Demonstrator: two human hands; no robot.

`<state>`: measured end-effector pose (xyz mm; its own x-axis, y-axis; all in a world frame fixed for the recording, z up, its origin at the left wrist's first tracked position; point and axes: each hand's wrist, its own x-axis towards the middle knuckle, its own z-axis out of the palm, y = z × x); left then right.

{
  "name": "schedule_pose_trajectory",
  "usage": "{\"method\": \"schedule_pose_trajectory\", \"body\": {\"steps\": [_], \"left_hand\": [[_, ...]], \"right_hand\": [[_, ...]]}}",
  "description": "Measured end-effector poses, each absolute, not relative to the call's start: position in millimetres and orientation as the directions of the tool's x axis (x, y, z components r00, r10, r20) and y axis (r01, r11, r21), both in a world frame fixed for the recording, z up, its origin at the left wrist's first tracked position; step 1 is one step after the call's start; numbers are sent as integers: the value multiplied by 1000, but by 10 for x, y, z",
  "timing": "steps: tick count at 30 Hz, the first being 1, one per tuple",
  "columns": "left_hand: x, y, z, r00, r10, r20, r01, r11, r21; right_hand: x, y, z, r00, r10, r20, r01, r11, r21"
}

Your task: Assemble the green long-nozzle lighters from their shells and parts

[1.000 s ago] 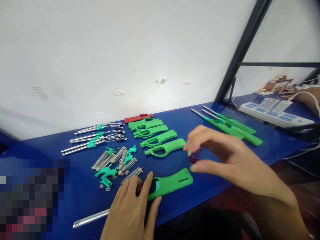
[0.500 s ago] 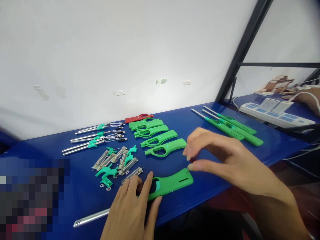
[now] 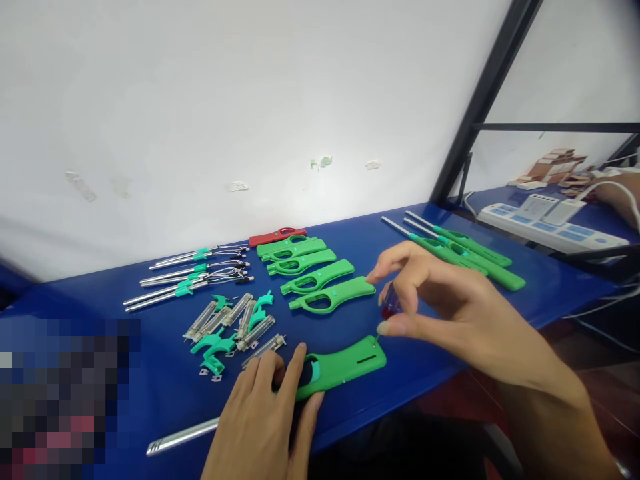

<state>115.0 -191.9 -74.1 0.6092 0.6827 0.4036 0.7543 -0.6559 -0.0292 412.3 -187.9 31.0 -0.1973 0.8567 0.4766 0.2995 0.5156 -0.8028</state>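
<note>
A green long-necked lighter (image 3: 345, 367) lies near the table's front edge, its metal tube (image 3: 183, 437) pointing left. My left hand (image 3: 260, 413) is closed around its trigger end and holds it against the table. In my right hand (image 3: 435, 300) is a small screwdriver (image 3: 391, 304) with a see-through red and blue handle, gripped by thumb and fingers. Its thin shaft slants down to the hole at the lighter's right end. Behind my left hand lie clear fuel tanks (image 3: 260, 332) and teal triggers (image 3: 214, 341).
Green handle shells (image 3: 333, 295) and a red one (image 3: 277, 237) lie in a row behind. Metal tubes with wires (image 3: 170, 293) are at the left. Several assembled green lighters (image 3: 490, 267) lie at the right. A white power strip (image 3: 555, 227) and a person's arm (image 3: 620, 197) are beyond the frame post.
My right hand's fingers have shifted around the screwdriver, showing more of its handle, and the index finger has lifted away. My left hand and the lighter have stayed put.
</note>
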Motion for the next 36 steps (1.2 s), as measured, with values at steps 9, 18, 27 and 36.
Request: {"method": "schedule_pose_trajectory", "body": {"steps": [9, 18, 27, 36], "left_hand": [[1167, -1922, -719, 604, 687, 405, 756, -654, -18], [1168, -1916, -716, 604, 689, 400, 753, -658, -5], [1163, -1922, -713, 605, 687, 402, 754, -657, -12], [1170, -1936, -712, 601, 686, 410, 752, -659, 0]], "right_hand": [[4158, -1897, 363, -205, 862, 464, 389, 507, -769], [4046, -1849, 327, -175, 868, 465, 401, 494, -771], [4066, -1908, 328, -234, 886, 401, 271, 455, -848], [4120, -1914, 321, -216, 864, 455, 339, 504, -795]]}}
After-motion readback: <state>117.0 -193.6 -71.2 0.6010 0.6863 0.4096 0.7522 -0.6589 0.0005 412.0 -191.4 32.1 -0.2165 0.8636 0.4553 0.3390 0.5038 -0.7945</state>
